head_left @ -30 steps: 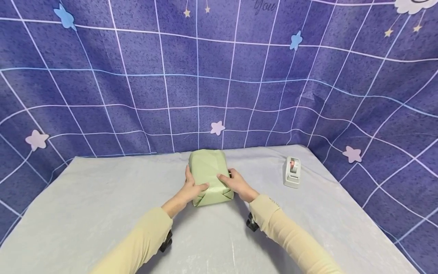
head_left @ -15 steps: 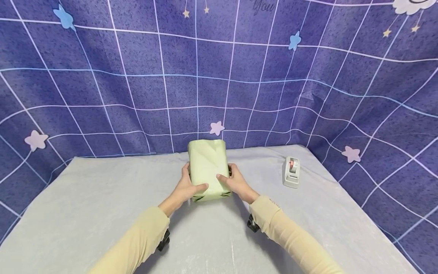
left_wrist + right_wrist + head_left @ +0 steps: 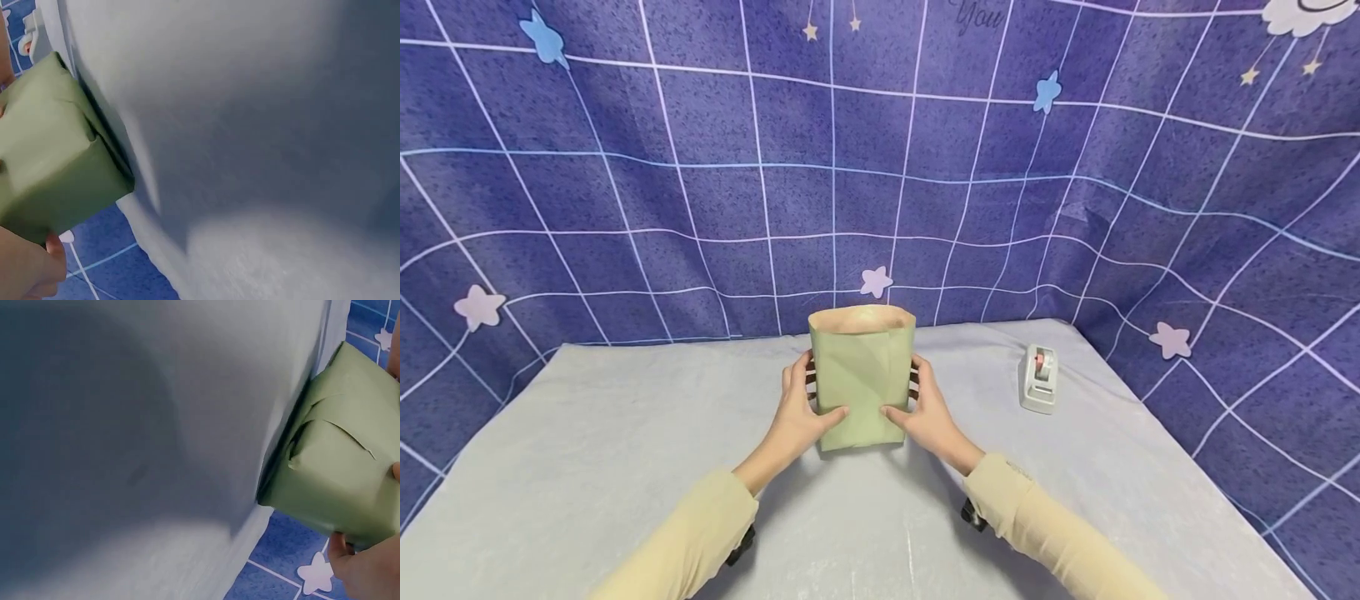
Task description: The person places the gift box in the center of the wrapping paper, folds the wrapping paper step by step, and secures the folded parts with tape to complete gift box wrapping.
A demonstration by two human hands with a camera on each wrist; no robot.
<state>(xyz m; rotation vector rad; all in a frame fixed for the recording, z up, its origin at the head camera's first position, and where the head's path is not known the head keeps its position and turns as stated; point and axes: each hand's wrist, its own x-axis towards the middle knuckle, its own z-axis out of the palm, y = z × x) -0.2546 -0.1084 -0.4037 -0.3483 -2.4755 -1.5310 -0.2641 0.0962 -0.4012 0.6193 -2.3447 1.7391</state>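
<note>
A light green paper bag (image 3: 861,379) stands upright in the middle of the head view, its open top showing a tan inside. My left hand (image 3: 793,412) holds its left side, thumb on the front face and fingers round the edge. On the opposite side my right hand (image 3: 931,412) grips it the same way. In the left wrist view the folded bottom of the paper bag (image 3: 69,156) is close to the table surface. Creased flaps show on the paper bag (image 3: 340,447) in the right wrist view.
A white tape dispenser (image 3: 1039,379) with a reddish roll core stands at the right on the pale cloth-covered table (image 3: 625,450). Behind the table hangs a blue curtain (image 3: 715,200) with a grid and stars.
The bag has tipped from lying back to upright, its open top coming into view. Both hands have shifted to its sides, the right one slightly outward.
</note>
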